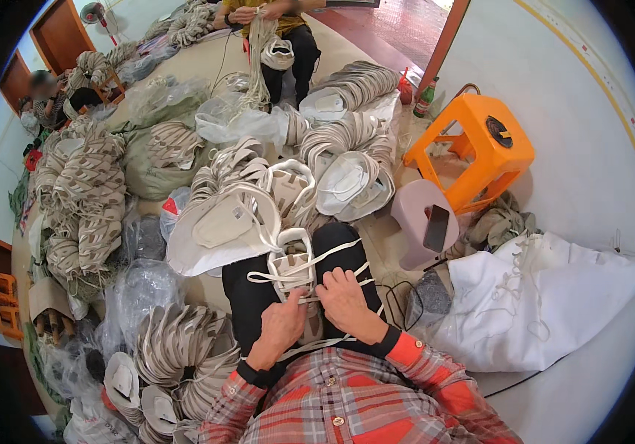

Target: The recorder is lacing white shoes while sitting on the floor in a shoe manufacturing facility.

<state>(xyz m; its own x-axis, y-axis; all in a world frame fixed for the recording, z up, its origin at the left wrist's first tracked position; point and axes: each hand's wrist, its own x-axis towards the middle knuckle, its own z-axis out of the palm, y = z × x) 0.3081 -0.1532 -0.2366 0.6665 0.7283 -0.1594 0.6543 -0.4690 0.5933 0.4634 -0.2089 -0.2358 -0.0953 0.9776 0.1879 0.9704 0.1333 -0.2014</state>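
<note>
A beige and white shoe upper (291, 268) lies across my lap, its open collar facing away from me. Cream shoelace (336, 251) runs through its eyelets, and loose lengths trail over my right thigh. At the near end of the lacing, my left hand (283, 327) pinches a strand of lace between thumb and forefinger. Beside it, my right hand (348, 305) has its fingers bent and pressed together on the lace over my right thigh. Its fingertips are partly hidden. Past my knees sit another upper (288, 185) and a large pale upper piece (221, 229).
Rows of stacked uppers (177, 348) stand at my left, with more stacks (84, 192) beyond. To the right are an orange stool (473, 140), a pink stool (411, 214) holding a phone (437, 228), and white sheeting (510, 303). A person (280, 29) handles laces opposite me.
</note>
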